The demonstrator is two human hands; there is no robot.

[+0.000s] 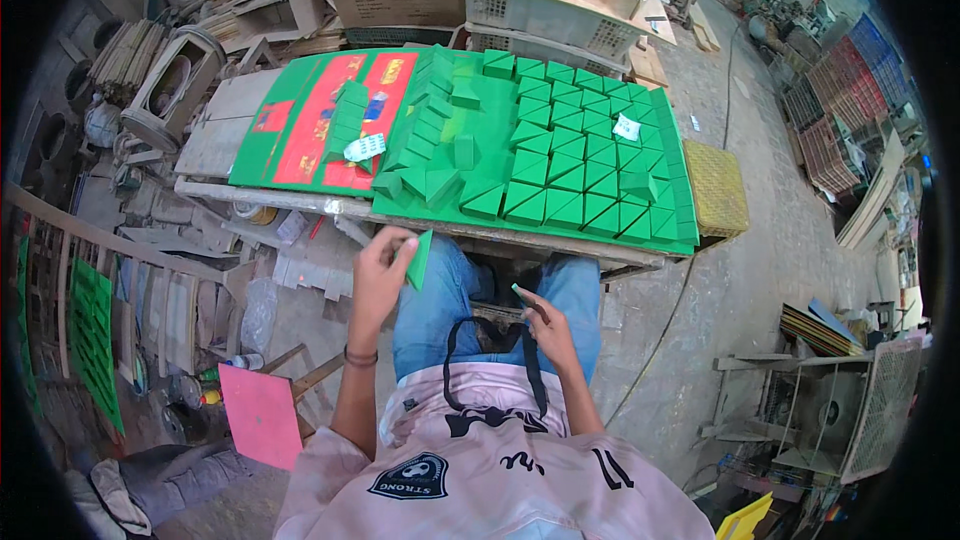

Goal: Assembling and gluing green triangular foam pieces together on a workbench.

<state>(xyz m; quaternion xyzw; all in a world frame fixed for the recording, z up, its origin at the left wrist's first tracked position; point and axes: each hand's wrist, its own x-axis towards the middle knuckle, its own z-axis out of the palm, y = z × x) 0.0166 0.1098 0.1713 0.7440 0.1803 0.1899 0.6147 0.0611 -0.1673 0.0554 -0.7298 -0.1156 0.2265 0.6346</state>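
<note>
My left hand (382, 265) pinches a green triangular block (420, 260) by its edge, above my left thigh and just short of the table's near edge. Over my right thigh, my right hand (552, 332) is closed around a slim, dark stick (530, 302) with a pale tip; its exact kind is too small to make out. Rows of green triangular blocks (580, 150) lie close together on a green board (480, 165) across the table's right part. Looser green blocks (425, 130) stand in a line left of them.
Red patches (345, 125) cover the board's left part, where a crumpled packet (364, 147) lies. Behind the table, a crate (545, 15) carries curved wooden pieces. A yellow woven stool (716, 188) touches the right end. A pink panel (260, 415) leans at my lower left.
</note>
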